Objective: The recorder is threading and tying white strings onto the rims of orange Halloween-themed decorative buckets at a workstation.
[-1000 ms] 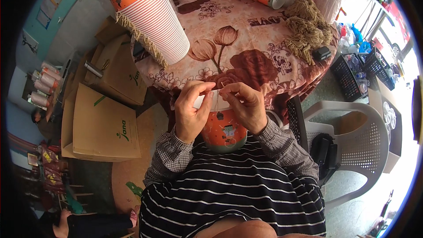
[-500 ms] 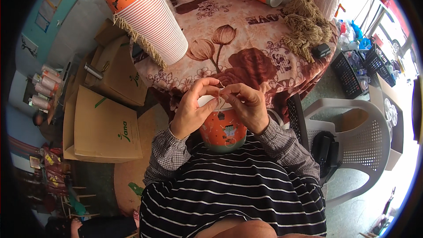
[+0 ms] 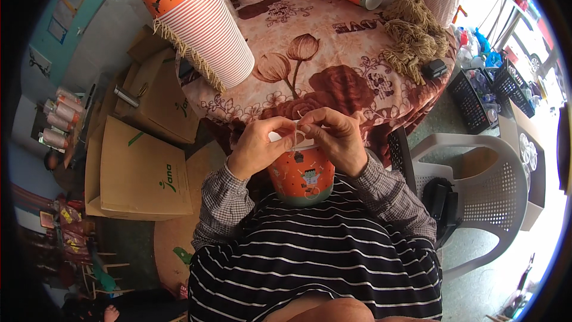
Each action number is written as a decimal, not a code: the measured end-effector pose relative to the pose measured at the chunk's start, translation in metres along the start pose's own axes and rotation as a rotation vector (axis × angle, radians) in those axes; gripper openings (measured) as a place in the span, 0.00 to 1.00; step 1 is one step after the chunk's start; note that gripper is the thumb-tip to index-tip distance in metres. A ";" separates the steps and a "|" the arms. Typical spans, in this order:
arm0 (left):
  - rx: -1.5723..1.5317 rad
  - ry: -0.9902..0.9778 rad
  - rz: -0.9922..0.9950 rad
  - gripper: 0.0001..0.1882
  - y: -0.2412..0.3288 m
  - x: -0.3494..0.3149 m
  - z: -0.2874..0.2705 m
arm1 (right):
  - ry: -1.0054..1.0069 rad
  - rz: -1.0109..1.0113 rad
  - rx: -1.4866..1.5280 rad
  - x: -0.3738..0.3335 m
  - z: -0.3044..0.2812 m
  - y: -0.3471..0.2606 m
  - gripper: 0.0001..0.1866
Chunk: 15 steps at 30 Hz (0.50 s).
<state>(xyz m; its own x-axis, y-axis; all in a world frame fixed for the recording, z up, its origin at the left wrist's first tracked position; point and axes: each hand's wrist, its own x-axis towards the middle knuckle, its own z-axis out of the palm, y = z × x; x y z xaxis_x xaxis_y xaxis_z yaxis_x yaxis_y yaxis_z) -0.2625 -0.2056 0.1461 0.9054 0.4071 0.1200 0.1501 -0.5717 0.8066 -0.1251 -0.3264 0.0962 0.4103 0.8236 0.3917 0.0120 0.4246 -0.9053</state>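
An orange paper bucket with a green base and small printed figures stands upright in my lap, against the striped clothing. Above its white rim, my left hand and my right hand meet with fingertips pinched. Between them runs a thin pale cord, which hangs at the near side of the rim. My left fingers grip the cord from the left, my right thumb and forefinger from the right. Whether it is knotted there cannot be made out. The fingers partly cover the bucket's opening.
On the flowered tablecloth a tall stack of paper buckets leans at the left, with cords beneath it. A heap of tan cords and a small black object lie right. Cardboard boxes stand left, a plastic chair right.
Both hands have shifted slightly, with the right fingers drawn closer together over the cord. The bucket has moved a touch to the left and stays in my lap.
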 end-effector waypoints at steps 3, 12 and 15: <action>-0.201 -0.115 -0.096 0.08 -0.011 0.004 0.001 | -0.024 -0.006 -0.036 0.000 -0.001 -0.001 0.04; -0.471 -0.042 -0.047 0.08 -0.003 -0.003 0.008 | -0.015 0.056 -0.064 -0.006 -0.015 -0.007 0.05; -0.449 -0.016 -0.035 0.07 0.000 -0.004 0.010 | 0.028 0.105 0.009 -0.011 -0.014 -0.009 0.04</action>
<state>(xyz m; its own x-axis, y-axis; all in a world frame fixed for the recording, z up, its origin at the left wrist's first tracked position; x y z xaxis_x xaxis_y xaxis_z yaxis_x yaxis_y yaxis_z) -0.2625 -0.2143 0.1396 0.9094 0.4076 0.0824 -0.0036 -0.1904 0.9817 -0.1167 -0.3448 0.0979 0.4341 0.8528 0.2903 -0.0403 0.3403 -0.9395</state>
